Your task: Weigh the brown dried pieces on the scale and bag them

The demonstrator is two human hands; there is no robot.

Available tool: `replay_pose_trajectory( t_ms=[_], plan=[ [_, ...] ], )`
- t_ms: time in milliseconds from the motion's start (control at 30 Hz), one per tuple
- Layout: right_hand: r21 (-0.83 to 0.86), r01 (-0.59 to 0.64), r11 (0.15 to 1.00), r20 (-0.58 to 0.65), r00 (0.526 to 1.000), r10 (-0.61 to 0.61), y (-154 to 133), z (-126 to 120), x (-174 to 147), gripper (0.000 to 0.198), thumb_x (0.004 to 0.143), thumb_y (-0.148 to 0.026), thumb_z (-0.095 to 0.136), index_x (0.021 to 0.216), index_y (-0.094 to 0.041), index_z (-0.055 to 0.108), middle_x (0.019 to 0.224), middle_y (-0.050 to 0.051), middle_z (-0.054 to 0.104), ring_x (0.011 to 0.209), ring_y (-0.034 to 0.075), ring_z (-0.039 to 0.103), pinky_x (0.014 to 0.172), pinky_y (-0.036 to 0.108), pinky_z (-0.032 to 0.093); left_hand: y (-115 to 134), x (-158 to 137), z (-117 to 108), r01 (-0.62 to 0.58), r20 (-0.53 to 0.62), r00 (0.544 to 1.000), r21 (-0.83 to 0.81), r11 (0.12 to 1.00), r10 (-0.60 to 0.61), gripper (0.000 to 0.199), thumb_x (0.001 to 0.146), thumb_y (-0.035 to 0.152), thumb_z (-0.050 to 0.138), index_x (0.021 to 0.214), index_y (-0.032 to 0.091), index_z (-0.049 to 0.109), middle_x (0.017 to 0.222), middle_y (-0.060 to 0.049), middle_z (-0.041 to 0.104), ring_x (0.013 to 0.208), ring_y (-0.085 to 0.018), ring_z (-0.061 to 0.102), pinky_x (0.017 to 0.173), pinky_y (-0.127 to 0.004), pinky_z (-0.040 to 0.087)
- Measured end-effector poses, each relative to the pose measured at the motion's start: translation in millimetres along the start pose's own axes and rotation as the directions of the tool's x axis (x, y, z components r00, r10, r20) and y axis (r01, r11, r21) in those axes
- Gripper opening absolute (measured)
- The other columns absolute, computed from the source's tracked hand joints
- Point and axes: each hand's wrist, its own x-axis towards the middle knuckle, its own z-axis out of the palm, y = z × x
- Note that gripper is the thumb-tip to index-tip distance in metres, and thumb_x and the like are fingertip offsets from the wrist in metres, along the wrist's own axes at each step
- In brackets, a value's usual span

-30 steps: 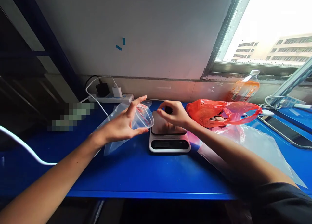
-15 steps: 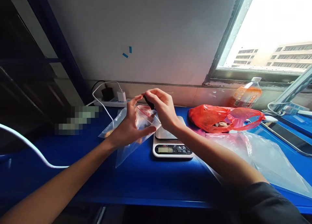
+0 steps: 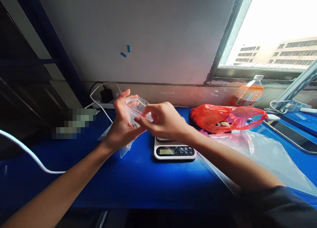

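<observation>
A clear zip-lock bag (image 3: 138,105) with a red line along its mouth is held up beside the scale, its mouth spread open. My left hand (image 3: 121,127) curls around the bag from the left, with the thumb at its lower front. The fingers of my right hand (image 3: 169,120) are closed on the right edge of the bag's mouth. What lies inside the bag is mostly hidden by my hands. Behind and below my right hand stands the white kitchen scale (image 3: 175,152), its display lit and appearing to read zero.
A red plastic bag (image 3: 208,117) with brownish lumps inside lies right of the scale. Clear plastic bags (image 3: 257,158), a phone (image 3: 292,135) and an orange drink bottle (image 3: 250,92) are farther right. A white cable (image 3: 29,153) crosses the left side of the blue table (image 3: 148,185).
The dark object that was in my right fingers is no longer visible. My right hand has come down onto the bag's rim, and the bag's mouth has turned toward me.
</observation>
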Motion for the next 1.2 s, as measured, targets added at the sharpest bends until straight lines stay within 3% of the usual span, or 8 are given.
replay_pose_trajectory(
  t_ms=[67, 167, 267, 400, 533, 733, 967, 1200],
  plan=[
    [-0.121, -0.038, 0.992, 0.036, 0.998, 0.042, -3.9, -6.1, -9.3, 0.024, 0.086, -0.034, 0.062, 0.069, -0.017, 0.066, 0.060, -0.001, 0.058, 0.055, 0.009, 0.044, 0.059, 0.026, 0.030, 0.7, -0.4, 1.5, -0.042, 0.003, 0.999, 0.031, 0.999, 0.042, 0.103, 0.070, 0.056, 0.079, 0.145, 0.033, 0.013, 0.148, -0.016, 0.032, 0.135, -0.036, 0.042, 0.109, -0.059, 0.041],
    [-0.113, -0.139, 0.984, -0.004, 0.990, 0.139, 2.2, -12.8, -22.8, 0.025, 0.087, -0.030, 0.059, 0.066, -0.017, 0.061, 0.065, 0.001, 0.063, 0.057, 0.009, 0.048, 0.058, 0.025, 0.032, 2.9, 0.5, 1.9, -0.052, 0.031, 0.998, -0.016, 0.999, 0.052, 0.104, 0.065, 0.053, 0.083, 0.144, 0.033, 0.018, 0.150, -0.015, 0.032, 0.137, -0.036, 0.041, 0.111, -0.057, 0.040],
    [0.075, -0.253, 0.965, -0.049, 0.965, 0.257, 15.3, -7.6, -39.7, 0.026, 0.086, -0.037, 0.059, 0.069, -0.018, 0.056, 0.064, 0.001, 0.062, 0.056, 0.009, 0.050, 0.056, 0.024, 0.035, 5.2, 3.3, 0.3, 0.129, 0.077, 0.990, -0.188, 0.974, -0.116, 0.086, 0.074, 0.052, 0.077, 0.141, 0.029, 0.028, 0.140, -0.014, 0.047, 0.132, -0.032, 0.049, 0.108, -0.052, 0.043],
    [0.426, -0.330, 0.843, -0.027, 0.926, 0.376, 22.3, 18.1, -63.2, 0.018, 0.083, -0.035, 0.058, 0.089, -0.020, 0.050, 0.064, -0.004, 0.056, 0.055, 0.009, 0.050, 0.053, 0.023, 0.037, 4.3, 9.3, -1.8, 0.441, 0.144, 0.897, -0.338, 0.831, -0.418, 0.042, 0.081, 0.042, 0.071, 0.114, 0.021, 0.056, 0.107, -0.008, 0.066, 0.102, -0.023, 0.065, 0.089, -0.037, 0.054],
    [0.594, -0.334, 0.732, 0.018, 0.915, 0.403, 14.1, 34.3, -76.7, 0.033, 0.081, -0.028, 0.057, 0.109, -0.022, 0.040, 0.067, -0.007, 0.052, 0.057, 0.010, 0.049, 0.053, 0.022, 0.038, 2.2, 16.4, -6.9, 0.576, 0.200, 0.816, -0.367, 0.730, -0.543, 0.042, 0.064, 0.029, 0.083, 0.100, 0.018, 0.064, 0.094, -0.003, 0.067, 0.088, -0.016, 0.065, 0.076, -0.024, 0.054],
    [0.636, -0.294, 0.714, -0.062, 0.903, 0.426, 9.4, 34.7, -87.6, 0.034, 0.083, -0.025, 0.056, 0.112, -0.024, 0.039, 0.071, -0.008, 0.050, 0.056, 0.008, 0.046, 0.052, 0.021, 0.037, 2.4, 21.4, -17.3, 0.708, 0.357, 0.707, -0.353, 0.612, -0.611, 0.033, 0.063, 0.028, 0.083, 0.092, 0.018, 0.071, 0.094, -0.006, 0.073, 0.077, -0.015, 0.066, 0.065, -0.022, 0.054],
    [0.608, -0.302, 0.735, -0.005, 0.923, 0.384, 6.3, 33.5, -88.3, 0.028, 0.083, -0.027, 0.057, 0.107, -0.023, 0.043, 0.069, -0.007, 0.049, 0.057, 0.009, 0.046, 0.051, 0.022, 0.035, 2.2, 19.2, -19.7, 0.695, 0.362, 0.716, -0.299, 0.654, -0.596, 0.027, 0.066, 0.036, 0.081, 0.085, 0.019, 0.073, 0.084, -0.005, 0.073, 0.068, -0.015, 0.064, 0.060, -0.023, 0.053],
    [0.580, -0.298, 0.758, -0.021, 0.925, 0.380, -0.2, 27.2, -86.3, 0.030, 0.082, -0.032, 0.059, 0.104, -0.023, 0.042, 0.076, -0.004, 0.051, 0.062, 0.010, 0.049, 0.054, 0.024, 0.040, 5.8, 20.2, -20.8, 0.670, 0.431, 0.717, -0.212, 0.711, -0.547, 0.038, 0.060, 0.048, 0.086, 0.075, 0.017, 0.068, 0.071, -0.002, 0.067, 0.061, -0.013, 0.059, 0.054, -0.022, 0.047]
  ],
)
